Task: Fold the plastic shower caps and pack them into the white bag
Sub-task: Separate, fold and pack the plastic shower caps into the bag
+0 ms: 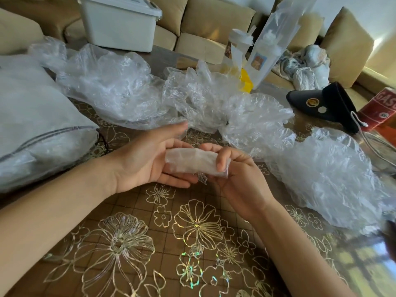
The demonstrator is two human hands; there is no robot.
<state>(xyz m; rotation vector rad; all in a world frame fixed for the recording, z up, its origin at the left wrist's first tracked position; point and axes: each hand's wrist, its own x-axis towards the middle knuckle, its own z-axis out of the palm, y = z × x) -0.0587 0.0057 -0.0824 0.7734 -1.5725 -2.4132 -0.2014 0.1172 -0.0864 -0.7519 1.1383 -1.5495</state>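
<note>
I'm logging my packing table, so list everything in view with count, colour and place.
folded shower cap: one, translucent white, between both hands
loose shower caps: several, clear, crumpled across table
white bag: one, white, left edge
storage bin: one, white, far left
tall plastic bag: one, clear, upright at back
visor: one, black, right
box: one, red, right edge
sofa: one, beige, behind table
tablecloth: one, brown with gold flowers, tabletop
left hand: one, palm up beneath folded cap
right hand: one, pinching cap's right end

Brown desk [192,243] under a glossy cover with gold flower outlines, beige cushioned sofa [214,22] behind it, white wall [334,3] above, and bright daylight at right.
</note>
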